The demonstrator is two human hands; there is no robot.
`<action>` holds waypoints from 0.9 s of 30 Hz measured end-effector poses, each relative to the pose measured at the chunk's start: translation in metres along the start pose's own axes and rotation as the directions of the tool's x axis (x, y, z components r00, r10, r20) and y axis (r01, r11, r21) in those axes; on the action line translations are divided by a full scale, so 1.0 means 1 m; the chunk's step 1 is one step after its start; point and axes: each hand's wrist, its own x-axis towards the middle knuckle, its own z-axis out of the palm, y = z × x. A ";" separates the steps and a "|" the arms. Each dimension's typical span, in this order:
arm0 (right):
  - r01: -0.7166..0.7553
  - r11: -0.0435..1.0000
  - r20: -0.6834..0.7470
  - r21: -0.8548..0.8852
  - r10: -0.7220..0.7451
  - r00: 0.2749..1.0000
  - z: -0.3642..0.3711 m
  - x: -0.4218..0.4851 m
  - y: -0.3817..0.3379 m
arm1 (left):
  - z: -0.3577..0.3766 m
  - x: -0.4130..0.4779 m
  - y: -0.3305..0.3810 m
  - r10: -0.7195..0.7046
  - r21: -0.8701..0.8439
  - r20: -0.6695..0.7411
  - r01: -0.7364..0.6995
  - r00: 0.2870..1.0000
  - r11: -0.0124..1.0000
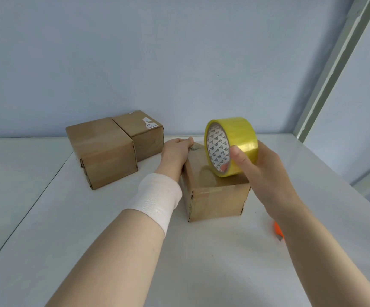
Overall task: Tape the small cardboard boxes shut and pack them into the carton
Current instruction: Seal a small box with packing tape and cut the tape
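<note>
Tape roll [231,146] is held on edge by the right hand [261,169], whose fingers [238,156] are closed round the yellow band, most of them hidden behind it. The roll's lower rim is seen touching the top of the box [215,198] directly beneath those fingers. The left hand [176,151] is laid at the far top edge of the same box, over a greyish crumpled patch. Its fingertips are covered by the hand, so pinching cannot be told from pressing. A second box [104,151] and a third box [144,134] are set touching on the bench [201,262], left of the left fingers. An orange tool [278,232] is largely hidden by the right forearm.
</note>
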 end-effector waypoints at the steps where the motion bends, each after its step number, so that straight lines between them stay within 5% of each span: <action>1: 0.001 1.000 -0.041 0.013 -0.001 0.999 0.000 -0.003 -0.003 | 0.000 0.000 0.000 0.000 -0.004 -0.006 0.000 1.000 1.000; 6: -0.037 0.999 -0.173 0.025 0.041 0.984 -0.011 -0.031 -0.019 | 0.000 -0.002 0.001 -0.003 -0.012 -0.027 0.003 1.000 1.000; 11: -0.175 0.964 -0.209 -0.200 0.132 0.969 -0.016 -0.057 0.002 | 0.000 -0.004 0.000 0.012 0.005 -0.049 -0.011 0.999 1.000; 20: -0.256 0.965 -0.208 -0.058 0.239 0.949 0.001 -0.079 0.022 | 0.001 -0.011 0.004 0.168 0.126 -0.058 -0.159 0.984 0.979; 22: -0.257 0.965 -0.178 -0.040 0.246 0.953 0.000 -0.081 0.022 | -0.009 -0.023 0.006 0.473 0.328 -0.085 -0.424 0.877 0.844; 24: -0.258 0.966 -0.158 -0.023 0.251 0.955 -0.001 -0.085 0.023 | -0.028 -0.042 0.003 0.697 0.369 0.177 -0.704 0.694 0.607; 27: -0.248 0.969 -0.144 0.019 0.248 0.958 -0.001 -0.089 0.025 | -0.051 -0.070 -0.018 0.552 0.349 0.679 -0.874 0.484 0.337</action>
